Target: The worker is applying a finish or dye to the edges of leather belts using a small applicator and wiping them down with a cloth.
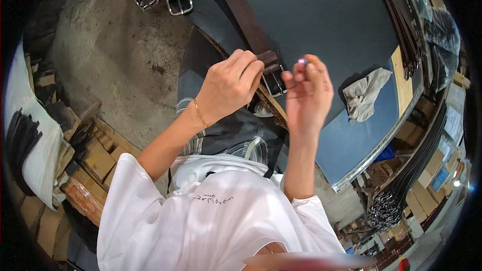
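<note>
Cardboard boxes [98,159] stand at your left, their contents hidden. The brown belt [243,17], pattern-textured with a silvery buckle [275,84], lies on the dark tabletop [326,20], buckle toward you. Your left hand [228,85] curls its fingers at the belt beside the buckle, grip hidden; your right hand [309,90], fingers half-curled, holds a small shiny piece [303,61] near it.

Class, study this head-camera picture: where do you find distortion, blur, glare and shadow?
Head view: the worktable's right edge bows and the corners are black; head view: the right hand looks softer at the fingertips than the left hand; head view: a light glares at lower right; head view: a dark band beside the brown belt resembles shadow.
</note>
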Action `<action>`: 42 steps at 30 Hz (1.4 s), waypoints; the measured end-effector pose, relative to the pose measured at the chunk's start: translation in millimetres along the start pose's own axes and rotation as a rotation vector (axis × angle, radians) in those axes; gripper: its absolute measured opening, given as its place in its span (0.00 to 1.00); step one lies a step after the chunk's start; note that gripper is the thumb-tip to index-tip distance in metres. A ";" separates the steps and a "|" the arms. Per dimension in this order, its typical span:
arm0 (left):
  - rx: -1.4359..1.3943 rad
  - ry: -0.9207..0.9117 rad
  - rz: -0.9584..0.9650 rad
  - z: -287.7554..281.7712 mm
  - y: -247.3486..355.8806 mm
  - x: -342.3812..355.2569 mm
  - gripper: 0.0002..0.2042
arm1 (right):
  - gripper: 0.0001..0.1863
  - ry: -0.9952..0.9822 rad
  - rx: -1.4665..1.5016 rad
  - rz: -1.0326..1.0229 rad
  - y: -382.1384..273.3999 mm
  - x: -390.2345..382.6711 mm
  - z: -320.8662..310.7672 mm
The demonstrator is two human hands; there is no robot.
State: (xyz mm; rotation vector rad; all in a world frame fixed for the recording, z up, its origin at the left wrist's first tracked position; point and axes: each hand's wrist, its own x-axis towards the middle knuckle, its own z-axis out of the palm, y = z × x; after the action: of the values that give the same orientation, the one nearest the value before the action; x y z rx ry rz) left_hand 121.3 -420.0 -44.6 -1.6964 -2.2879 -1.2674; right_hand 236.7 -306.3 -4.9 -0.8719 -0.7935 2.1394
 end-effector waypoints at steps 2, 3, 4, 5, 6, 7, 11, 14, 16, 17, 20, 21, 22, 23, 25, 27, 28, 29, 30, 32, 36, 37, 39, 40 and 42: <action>0.000 -0.029 -0.038 -3.0 3.2 -0.4 0.08 | 0.08 -0.003 -0.136 -0.092 23.2 0.2 -3.1; 0.008 -0.048 -0.084 -4.0 4.0 -1.0 0.08 | 0.07 0.027 -0.203 -0.129 29.5 0.1 -3.8; 0.000 -0.060 -0.075 -3.9 4.8 -1.3 0.08 | 0.07 0.042 -0.199 -0.135 29.2 -2.1 -5.2; -0.023 -0.045 -0.106 -3.2 5.4 -2.8 0.08 | 0.07 0.047 -0.361 -0.186 28.6 -4.5 -6.2; -0.046 -0.030 -0.138 -2.6 5.8 -4.5 0.08 | 0.07 0.051 -0.523 -0.234 28.7 -6.3 -6.3; -0.048 -0.042 -0.136 -2.2 6.0 -6.9 0.08 | 0.05 0.099 -0.571 -0.268 32.1 -6.3 -2.9; -0.230 -0.036 -0.282 3.4 8.2 -9.2 0.06 | 0.04 0.121 -0.907 -0.473 40.9 -6.4 -9.4; -0.295 -0.039 -0.342 1.3 10.0 -7.8 0.05 | 0.04 0.134 -0.991 -0.507 41.1 -7.3 -8.6; -0.315 -0.049 -0.360 -1.8 10.0 -5.0 0.05 | 0.04 0.123 -1.000 -0.515 41.5 -6.8 -7.5; -0.309 -0.050 -0.365 -2.2 10.1 -4.2 0.05 | 0.04 0.109 -1.014 -0.527 41.6 -6.7 -8.0; -0.300 -0.054 -0.366 -1.4 8.4 -4.3 0.05 | 0.05 0.101 -1.002 -0.538 43.7 -6.1 -9.2; -0.295 -0.053 -0.362 -0.9 7.8 -4.3 0.05 | 0.05 0.102 -1.002 -0.535 44.1 -5.7 -9.1; -0.295 -0.054 -0.363 -0.3 7.5 -4.0 0.05 | 0.05 0.102 -1.004 -0.536 44.0 -5.3 -8.6; -0.298 -0.051 -0.363 0.1 7.4 -3.5 0.05 | 0.05 0.102 -1.006 -0.537 43.6 -5.1 -7.8; -0.300 -0.048 -0.362 0.3 7.1 -1.6 0.06 | 0.04 0.104 -1.020 -0.534 41.5 -3.9 -5.8; -0.296 -0.049 -0.351 1.4 7.1 -2.0 0.06 | 0.04 0.107 -1.033 -0.532 41.6 -3.6 -6.6; -0.295 -0.050 -0.348 2.1 7.5 -0.7 0.06 | 0.04 0.112 -1.028 -0.532 41.5 -2.7 -7.2; -0.294 -0.050 -0.339 2.6 8.5 -0.4 0.06 | 0.04 0.118 -1.025 -0.533 41.2 -3.1 -8.0; -0.293 -0.051 -0.329 3.3 9.9 0.8 0.06 | 0.04 0.123 -1.023 -0.536 39.9 -3.2 -8.6; -0.316 -0.032 -0.327 3.6 7.2 -3.0 0.05 | 0.04 0.114 -1.015 -0.537 41.5 -3.2 -6.7; -0.381 -0.010 -0.373 -7.5 7.3 -4.4 0.04 | 0.04 0.064 -1.065 -0.581 47.5 -6.6 -11.6; -0.381 -0.013 -0.368 -10.4 7.5 -3.2 0.04 | 0.04 0.138 -0.887 -0.523 49.3 -9.8 -15.4; -0.312 0.005 -0.414 -15.7 2.8 5.6 0.06 | 0.04 0.225 -0.585 -0.452 46.0 -12.3 -13.6; -0.313 0.006 -0.406 -16.3 -0.4 14.3 0.06 | 0.05 0.244 -0.463 -0.435 43.3 -14.3 -11.5; -0.120 -0.015 -0.072 -16.8 -11.3 37.3 0.13 | 0.04 0.309 -0.364 -0.463 45.4 -11.8 -13.0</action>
State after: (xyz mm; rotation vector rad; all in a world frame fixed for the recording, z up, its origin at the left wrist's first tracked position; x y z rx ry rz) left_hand 89.8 -401.8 -22.8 -1.6774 -2.3465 -1.4377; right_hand 236.7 -338.1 -41.7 -1.0505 -1.1133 1.4398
